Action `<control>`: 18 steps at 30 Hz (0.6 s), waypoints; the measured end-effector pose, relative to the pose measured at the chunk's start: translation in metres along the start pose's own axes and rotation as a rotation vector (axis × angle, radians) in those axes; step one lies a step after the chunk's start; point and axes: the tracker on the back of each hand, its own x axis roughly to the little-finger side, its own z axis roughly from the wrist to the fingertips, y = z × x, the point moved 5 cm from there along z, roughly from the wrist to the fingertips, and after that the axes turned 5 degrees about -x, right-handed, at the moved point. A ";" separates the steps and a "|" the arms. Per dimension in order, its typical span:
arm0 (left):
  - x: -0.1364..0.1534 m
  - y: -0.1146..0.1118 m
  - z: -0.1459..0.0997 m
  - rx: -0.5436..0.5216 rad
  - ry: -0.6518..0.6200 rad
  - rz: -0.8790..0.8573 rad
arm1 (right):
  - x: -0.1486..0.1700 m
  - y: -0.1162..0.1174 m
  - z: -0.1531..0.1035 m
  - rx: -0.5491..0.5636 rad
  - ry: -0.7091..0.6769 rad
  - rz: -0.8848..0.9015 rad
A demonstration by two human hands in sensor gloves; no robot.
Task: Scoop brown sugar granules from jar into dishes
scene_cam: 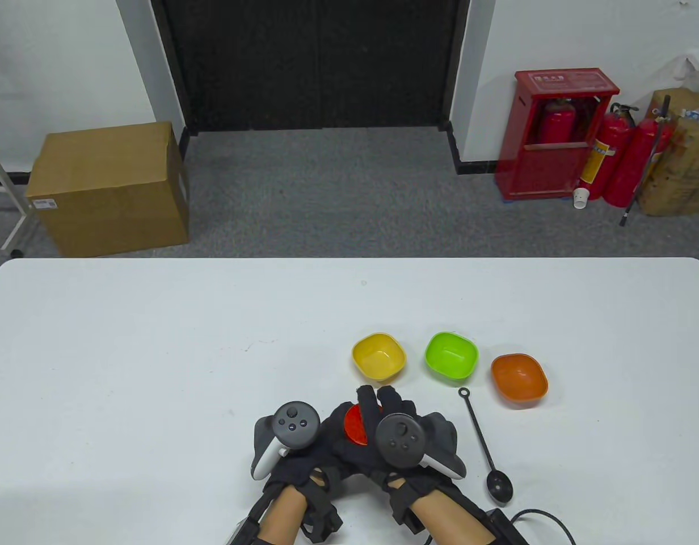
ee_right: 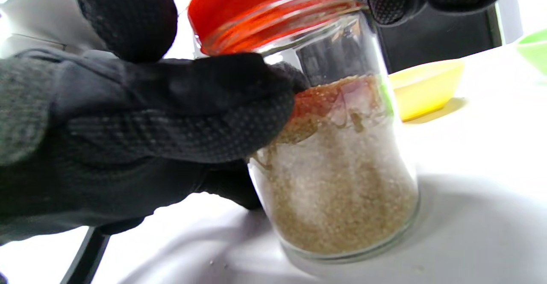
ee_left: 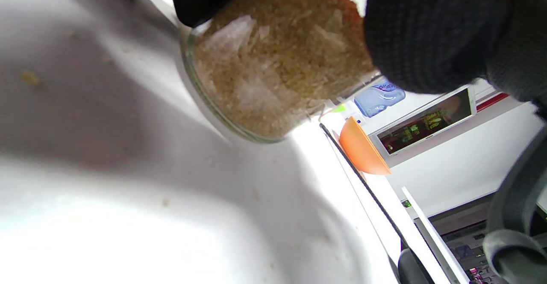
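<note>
Both gloved hands meet near the table's front edge, around a clear glass jar (ee_right: pixel 342 155) with a round red screw lid (scene_cam: pixel 358 424), partly filled with brown sugar granules (ee_right: pixel 342 198). The jar stands upright on the white table (scene_cam: pixel 156 352), its base touching the surface. The left hand (scene_cam: pixel 304 454) wraps the jar's body, fingers (ee_right: pixel 179 108) curled round the glass. The right hand (scene_cam: pixel 395 431) arches over the top, its fingertips (scene_cam: pixel 378 397) bent down around the lid's rim, gripping it. 3 small square plastic dishes sit in a row just beyond the hands: yellow dish (scene_cam: pixel 378 355), green dish (scene_cam: pixel 451 355), orange dish (scene_cam: pixel 519 380). A long black plastic spoon (scene_cam: pixel 485 448) lies flat to the right of the right hand, its bowl toward the person, near the orange dish.
</note>
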 end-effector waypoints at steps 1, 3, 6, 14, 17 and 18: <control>0.000 0.000 0.000 0.000 0.000 0.000 | 0.000 0.000 0.000 0.002 -0.008 0.017; 0.000 0.000 0.000 0.000 0.000 0.000 | 0.001 -0.001 0.000 0.022 -0.001 0.044; 0.000 0.000 0.000 0.000 0.000 0.001 | -0.001 -0.002 0.001 0.024 -0.033 0.073; 0.000 0.000 0.000 -0.001 0.000 0.002 | 0.002 -0.007 0.000 -0.003 -0.110 0.205; 0.000 0.000 0.000 0.000 0.000 0.003 | 0.004 -0.018 -0.002 0.021 -0.138 0.255; 0.000 0.000 0.000 0.000 0.000 0.002 | 0.005 -0.022 -0.002 0.034 -0.144 0.274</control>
